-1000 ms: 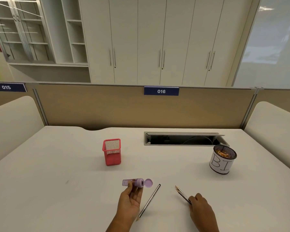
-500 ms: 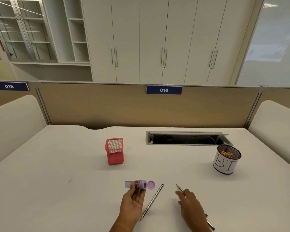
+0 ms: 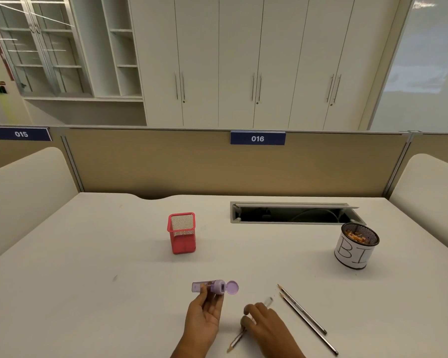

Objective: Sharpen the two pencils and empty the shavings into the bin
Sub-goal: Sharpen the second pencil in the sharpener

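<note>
My left hand (image 3: 204, 316) grips a purple pencil sharpener (image 3: 212, 286) just above the desk, its round lid (image 3: 232, 287) flipped open to the right. My right hand (image 3: 267, 329) is curled over a pencil (image 3: 236, 341) lying on the desk. The pencil's tip points toward me and its far end is blurred. Two more pencils (image 3: 304, 312) lie side by side just right of that hand, tips pointing away. The bin (image 3: 354, 257), a black mesh cup with a white "BI" label and shavings inside, stands at the right.
A red mesh pen holder (image 3: 182, 235) stands mid-desk, beyond the sharpener. An open cable slot (image 3: 292, 214) is cut into the white desk (image 3: 88, 280) at the back. A beige partition runs behind, with padded side panels left and right.
My right hand let go of the pencils at the right and moved left onto the middle pencil. The left hand has kept the sharpener in place.
</note>
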Tool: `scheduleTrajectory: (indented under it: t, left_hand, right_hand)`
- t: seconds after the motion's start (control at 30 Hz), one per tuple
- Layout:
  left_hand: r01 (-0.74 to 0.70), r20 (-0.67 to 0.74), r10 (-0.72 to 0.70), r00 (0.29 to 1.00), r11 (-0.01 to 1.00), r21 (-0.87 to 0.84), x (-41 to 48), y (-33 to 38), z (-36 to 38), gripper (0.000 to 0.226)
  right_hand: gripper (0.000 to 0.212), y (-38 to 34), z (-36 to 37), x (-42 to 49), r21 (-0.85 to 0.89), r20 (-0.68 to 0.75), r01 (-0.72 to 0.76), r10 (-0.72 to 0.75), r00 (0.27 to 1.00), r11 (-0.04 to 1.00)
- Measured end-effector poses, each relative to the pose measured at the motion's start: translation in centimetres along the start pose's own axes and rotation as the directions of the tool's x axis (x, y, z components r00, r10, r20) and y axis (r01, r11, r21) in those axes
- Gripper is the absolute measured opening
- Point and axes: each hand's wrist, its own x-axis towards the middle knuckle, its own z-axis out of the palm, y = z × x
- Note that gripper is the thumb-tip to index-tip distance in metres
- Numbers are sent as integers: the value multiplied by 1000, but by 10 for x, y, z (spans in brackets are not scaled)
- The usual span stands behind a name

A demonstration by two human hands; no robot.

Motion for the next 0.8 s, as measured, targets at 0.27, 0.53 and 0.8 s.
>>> scheduleTrajectory:
  t: [0.27,0.53,0.8]
  left_hand:
    - [-3,-4,3,1000,1000,-3,1,-2,4,23]
    - [34,41,-34,999,999,7,-5,-9,5,23]
    - [70,101,-73,992,997,31,-16,-17,12,24]
  right_hand:
    - [31,4,-29,-1,-43,-190,2,-11,982,999]
    - [33,12,-66,12,-7,-255,-278,267,929,960]
    - [37,5,-88,14,37,-152,-395,395,906,918]
